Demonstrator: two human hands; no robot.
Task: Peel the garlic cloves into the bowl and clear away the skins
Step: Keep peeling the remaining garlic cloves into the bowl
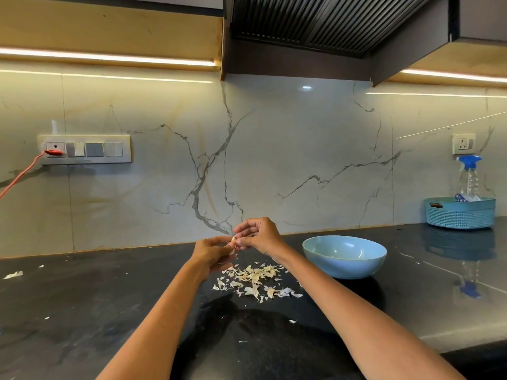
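Observation:
My left hand (212, 252) holds a small garlic clove (233, 240) up above the black counter, fingers curled round it. My right hand (259, 235) meets it from the right and pinches at the clove's skin with thumb and fingertips. Below the hands lies a heap of pale garlic skins (253, 279) scattered on the counter. A light blue bowl (344, 256) stands to the right of the heap; its inside is mostly hidden from this angle.
A teal basket (461, 212) with a spray bottle (469, 178) stands at the back right by the marble wall. A red cable (20, 175) runs from the switch panel at left. Stray skin bits lie at the far left (13, 275) and near the front.

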